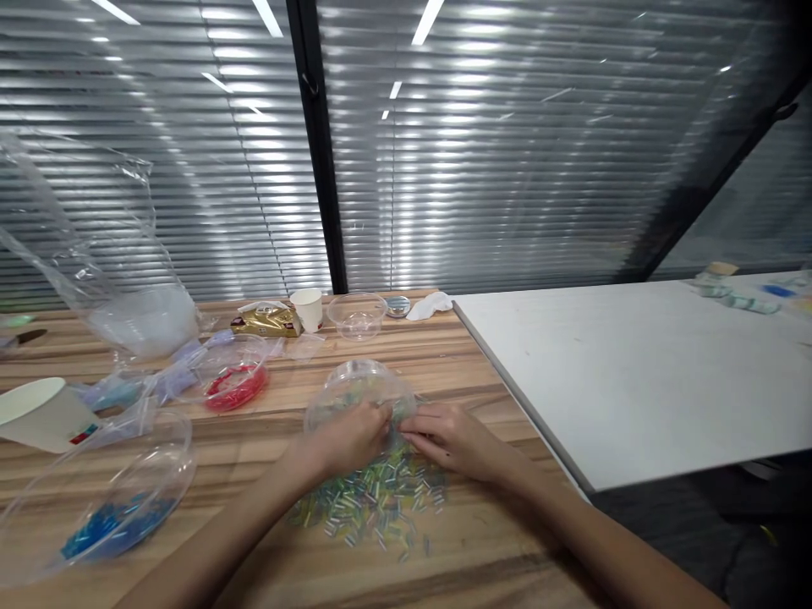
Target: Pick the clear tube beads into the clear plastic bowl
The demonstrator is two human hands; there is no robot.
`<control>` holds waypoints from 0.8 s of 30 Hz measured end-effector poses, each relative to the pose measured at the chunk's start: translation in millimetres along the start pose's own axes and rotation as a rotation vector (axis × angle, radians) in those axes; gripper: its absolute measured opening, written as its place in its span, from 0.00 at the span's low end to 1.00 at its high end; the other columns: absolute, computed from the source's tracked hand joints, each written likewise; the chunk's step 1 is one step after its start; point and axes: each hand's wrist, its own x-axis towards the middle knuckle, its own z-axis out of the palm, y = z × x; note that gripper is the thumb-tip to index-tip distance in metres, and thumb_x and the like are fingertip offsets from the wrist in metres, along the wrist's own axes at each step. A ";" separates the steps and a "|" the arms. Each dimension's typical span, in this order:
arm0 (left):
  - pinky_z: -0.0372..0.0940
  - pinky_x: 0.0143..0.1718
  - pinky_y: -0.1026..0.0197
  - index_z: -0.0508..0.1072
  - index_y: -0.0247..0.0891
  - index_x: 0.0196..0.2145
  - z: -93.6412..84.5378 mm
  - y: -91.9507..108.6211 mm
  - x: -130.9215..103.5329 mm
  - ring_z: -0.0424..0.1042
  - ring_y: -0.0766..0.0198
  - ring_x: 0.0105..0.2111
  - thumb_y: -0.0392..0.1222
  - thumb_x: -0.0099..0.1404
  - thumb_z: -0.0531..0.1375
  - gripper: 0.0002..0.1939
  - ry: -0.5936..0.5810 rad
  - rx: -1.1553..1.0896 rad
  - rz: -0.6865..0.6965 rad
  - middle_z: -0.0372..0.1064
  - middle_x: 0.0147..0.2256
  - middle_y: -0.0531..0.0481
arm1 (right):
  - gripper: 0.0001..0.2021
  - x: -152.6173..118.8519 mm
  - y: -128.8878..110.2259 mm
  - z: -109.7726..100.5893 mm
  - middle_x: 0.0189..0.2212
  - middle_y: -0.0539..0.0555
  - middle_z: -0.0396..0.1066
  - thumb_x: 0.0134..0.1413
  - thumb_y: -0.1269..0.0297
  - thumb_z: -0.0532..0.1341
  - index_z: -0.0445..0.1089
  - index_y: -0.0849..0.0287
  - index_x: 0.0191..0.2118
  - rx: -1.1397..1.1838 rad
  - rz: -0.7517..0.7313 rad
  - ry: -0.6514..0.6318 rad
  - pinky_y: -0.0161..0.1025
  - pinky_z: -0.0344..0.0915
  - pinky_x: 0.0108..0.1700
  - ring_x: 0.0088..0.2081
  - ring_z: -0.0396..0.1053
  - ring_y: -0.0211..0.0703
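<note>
A heap of small mixed-colour tube beads (371, 499) lies on the wooden table (482, 550) in front of me. Both hands rest at the heap's far edge. My left hand (352, 438) has its fingers bunched on the beads, touching a clear plastic bowl (359, 385) that stands tilted just behind. My right hand (453, 440) lies palm down with its fingertips pinched at the beads, almost meeting the left. Whether either hand pinches a bead is too small to see.
A clear bowl of red beads (236, 387) and one of blue beads (114, 524) stand at left, with a paper cup (41, 414), plastic bags (114, 279), an empty bowl (356, 315) and a small cup (308, 309). A white table (634, 372) adjoins on the right.
</note>
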 end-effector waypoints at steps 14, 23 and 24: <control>0.64 0.37 0.57 0.62 0.33 0.42 3.9 8.9 -4.8 0.70 0.55 0.38 0.30 0.64 0.45 0.11 -0.001 0.159 -0.002 0.69 0.41 0.39 | 0.09 2.7 -2.3 0.6 0.29 0.52 0.72 0.60 0.70 0.53 0.72 0.60 0.38 -0.015 -0.022 0.049 0.32 0.58 0.31 0.29 0.68 0.38; 0.65 0.40 0.54 0.66 0.31 0.42 13.0 24.6 -6.1 0.69 0.52 0.40 0.24 0.59 0.46 0.16 -0.005 0.309 -0.061 0.68 0.42 0.36 | 0.09 3.3 -6.1 2.3 0.27 0.53 0.72 0.59 0.70 0.54 0.72 0.59 0.37 -0.071 -0.042 -0.008 0.31 0.58 0.31 0.28 0.67 0.38; 0.65 0.40 0.53 0.67 0.31 0.41 13.7 25.9 -6.3 0.69 0.51 0.40 0.24 0.58 0.46 0.16 -0.006 0.319 -0.064 0.68 0.42 0.36 | 0.09 3.3 -5.9 2.1 0.27 0.53 0.72 0.59 0.70 0.54 0.72 0.59 0.37 -0.071 -0.044 -0.011 0.31 0.58 0.30 0.28 0.67 0.38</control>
